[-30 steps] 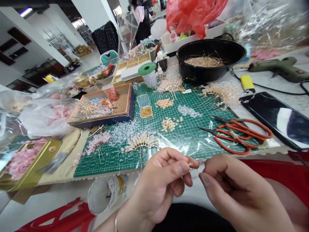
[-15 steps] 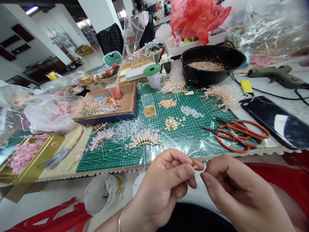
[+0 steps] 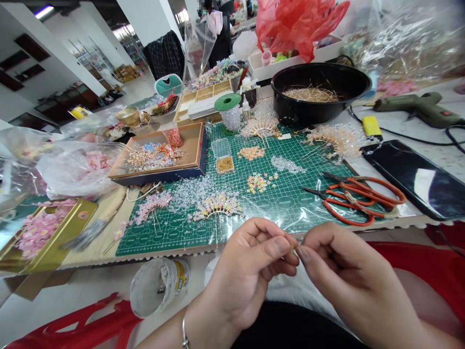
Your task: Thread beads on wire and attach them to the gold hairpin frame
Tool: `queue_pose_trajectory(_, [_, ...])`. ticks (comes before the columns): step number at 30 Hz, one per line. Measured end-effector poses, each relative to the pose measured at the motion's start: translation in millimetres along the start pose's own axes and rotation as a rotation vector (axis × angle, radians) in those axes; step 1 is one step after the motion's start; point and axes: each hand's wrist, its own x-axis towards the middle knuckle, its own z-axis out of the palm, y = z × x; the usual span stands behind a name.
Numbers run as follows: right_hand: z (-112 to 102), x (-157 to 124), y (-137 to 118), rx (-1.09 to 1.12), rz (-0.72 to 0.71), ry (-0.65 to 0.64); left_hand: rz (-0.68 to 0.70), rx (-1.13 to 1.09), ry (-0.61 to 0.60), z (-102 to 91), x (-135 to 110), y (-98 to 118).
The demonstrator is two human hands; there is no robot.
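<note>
Being pinched just beyond the near edge of the work surface point(image 3: 450, 160), a thin pin point(image 3: 293, 249) tipped with a tiny pale bead is seen between the two hands. It is gripped by the left hand point(image 3: 247, 271), with the thumb and forefinger closed on it and the other fingers curled inward; a thin bangle point(image 3: 184, 334) is worn at that wrist. The right hand point(image 3: 348, 276) is drawn into a narrow pinch at the pin's far end, though whether the pin is touched by it cannot be told. Beyond the hands, a green cutting mat point(image 3: 276, 213) is covered by clear plastic film. Fan-shaped beaded hair ornaments point(image 3: 218, 208), loose clear beads point(image 3: 192, 191) and a small box of gold beads point(image 3: 225, 165) are spread across it. Two pairs of orange-handled scissors point(image 3: 348, 208) are laid on the mat's right side. A cardboard tray of beads point(image 3: 192, 150) is placed at its far left corner, and a black basin of straw point(image 3: 308, 114) stands just past its far edge. A hot glue gun point(image 3: 417, 107) is placed farther right.
</note>
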Motion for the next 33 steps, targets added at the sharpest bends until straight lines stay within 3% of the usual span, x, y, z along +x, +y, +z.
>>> queue_pose_trajectory(4, [2, -1, 3, 0.051, 0.046, -0.003, -0.002, -0.038, 0.054, -3.9, 0, 1])
queue_pose_trajectory(8, [3, 1, -2, 0.137, 0.149, -0.013, -0.009, -0.092, 0.026, -6.1, 0, 0])
queue_pose_trajectory(17, [3, 3, -9, 0.132, 0.099, -0.083, -0.052, -0.104, -0.032, -11.7, -1, 0])
queue_pose_trajectory(26, [5, 0, -1, 0.258, 0.257, -0.163, -0.059, -0.065, -0.025, -11.6, -2, -1])
queue_pose_trajectory(30, [2, 7, 0, 0.441, 0.426, -0.282, 0.120, 0.149, 0.028, -9.2, -4, 1])
queue_pose_trajectory(33, [2, 9, 3, 0.791, 0.559, -0.355, 0.373, 0.613, 0.040, -5.2, -10, 6])
